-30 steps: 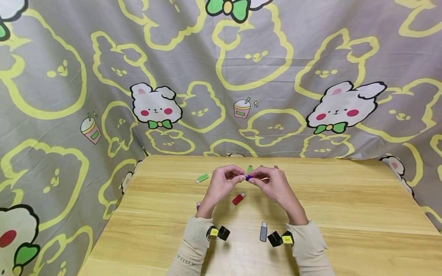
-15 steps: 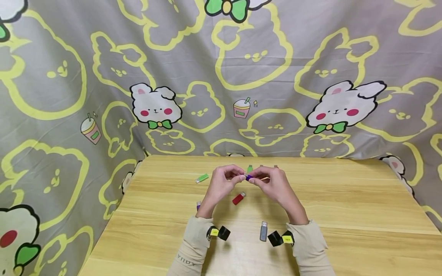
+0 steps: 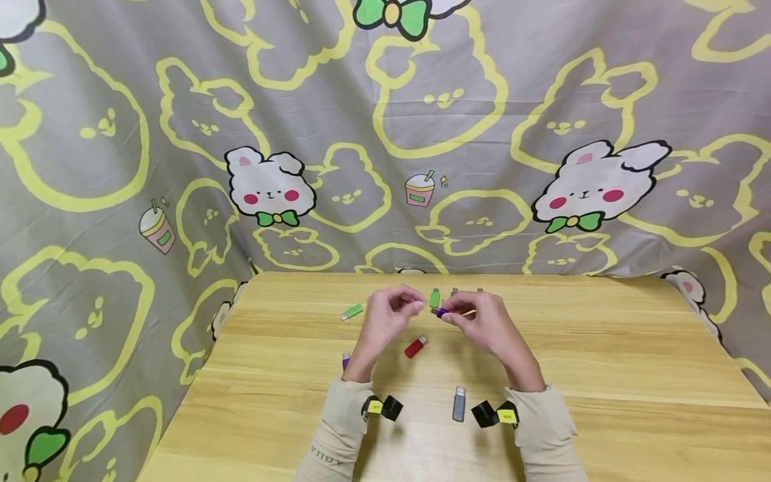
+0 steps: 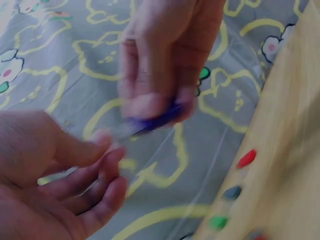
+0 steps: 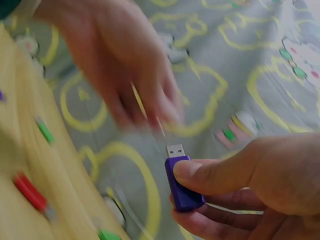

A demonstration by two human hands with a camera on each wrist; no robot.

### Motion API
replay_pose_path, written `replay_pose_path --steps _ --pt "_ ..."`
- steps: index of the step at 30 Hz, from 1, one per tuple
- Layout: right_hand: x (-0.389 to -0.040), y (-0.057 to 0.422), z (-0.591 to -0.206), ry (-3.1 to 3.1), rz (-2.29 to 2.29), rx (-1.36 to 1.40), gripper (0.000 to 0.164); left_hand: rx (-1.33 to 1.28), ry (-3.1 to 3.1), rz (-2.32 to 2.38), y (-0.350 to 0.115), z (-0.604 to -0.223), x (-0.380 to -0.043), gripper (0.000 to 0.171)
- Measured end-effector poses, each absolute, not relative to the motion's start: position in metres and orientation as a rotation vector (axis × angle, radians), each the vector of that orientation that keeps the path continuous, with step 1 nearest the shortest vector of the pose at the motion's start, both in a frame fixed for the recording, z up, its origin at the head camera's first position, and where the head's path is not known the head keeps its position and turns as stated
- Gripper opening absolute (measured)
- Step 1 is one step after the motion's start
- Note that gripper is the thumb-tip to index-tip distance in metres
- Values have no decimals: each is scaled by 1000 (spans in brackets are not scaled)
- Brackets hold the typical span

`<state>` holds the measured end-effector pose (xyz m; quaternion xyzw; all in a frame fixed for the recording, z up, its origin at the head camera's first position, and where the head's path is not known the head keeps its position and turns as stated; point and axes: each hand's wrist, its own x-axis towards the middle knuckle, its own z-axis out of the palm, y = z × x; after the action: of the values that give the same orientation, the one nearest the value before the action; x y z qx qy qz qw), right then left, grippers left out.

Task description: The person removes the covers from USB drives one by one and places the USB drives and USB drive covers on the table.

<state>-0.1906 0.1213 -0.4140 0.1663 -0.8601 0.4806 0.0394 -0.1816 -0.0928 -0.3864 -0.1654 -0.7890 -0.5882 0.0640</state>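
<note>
My right hand [image 3: 484, 320] pinches a purple USB stick [image 5: 184, 186] between thumb and fingers, its silver plug bare and pointing away from the palm. The stick is up above the back part of the table. Just to its left is my left hand [image 3: 388, 316], thumb and forefinger close together and the other fingers loosely bent. No object shows between them, and in the head view a small gap separates them from the plug. Both hands are motion-blurred in the left wrist view. A green USB stick [image 3: 435, 298] lies on the table behind the hands.
On the wooden table [image 3: 602, 348] lie another green stick [image 3: 352, 312], a red one [image 3: 415, 347], a grey one [image 3: 459, 404] and a second purple one [image 3: 346, 360] partly behind the left wrist. More sticks lie behind the right hand. A patterned curtain [image 3: 337, 100] surrounds the table.
My hands were together on the purple USB stick. Now the left fingers have come off it, and the right hand has drawn it slightly to the right.
</note>
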Motion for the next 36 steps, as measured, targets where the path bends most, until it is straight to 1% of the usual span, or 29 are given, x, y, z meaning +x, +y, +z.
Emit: replay_pose_path --steps 4,8,10,14,16,21,24,29,34,36 --pt "-190 138 -414 -2638 1497 451 7 -375 -2284 -1776 -108 -386 -185 5" --pt "-190 143 -413 -2604 1549 472 7 -437 -2302 -1793 -111 -385 -187 5" --pt "-191 143 -412 -2606 1558 476 10 -457 -2320 -1800 -110 -386 -188 6" --pt "-192 142 -413 -2623 1529 464 19 -417 -2308 -1798 -109 -388 -187 4" --pt "-193 141 -414 -2622 1512 470 20 -407 -2302 -1792 -110 -388 -187 4" --pt "-196 137 -418 -2604 1523 497 12 -420 -2309 -1784 -114 -388 -187 4" --pt "-197 135 -421 -2587 1551 494 12 -417 -2315 -1797 -117 -389 -188 5" --pt "-198 130 -424 -2549 1594 491 18 -412 -2337 -1808 -120 -390 -190 5" --pt "-200 124 -429 -2570 1494 519 27 -413 -2344 -1801 -119 -391 -191 4" --pt "-202 122 -432 -2587 1448 526 27 -418 -2346 -1799 -119 -391 -192 5"
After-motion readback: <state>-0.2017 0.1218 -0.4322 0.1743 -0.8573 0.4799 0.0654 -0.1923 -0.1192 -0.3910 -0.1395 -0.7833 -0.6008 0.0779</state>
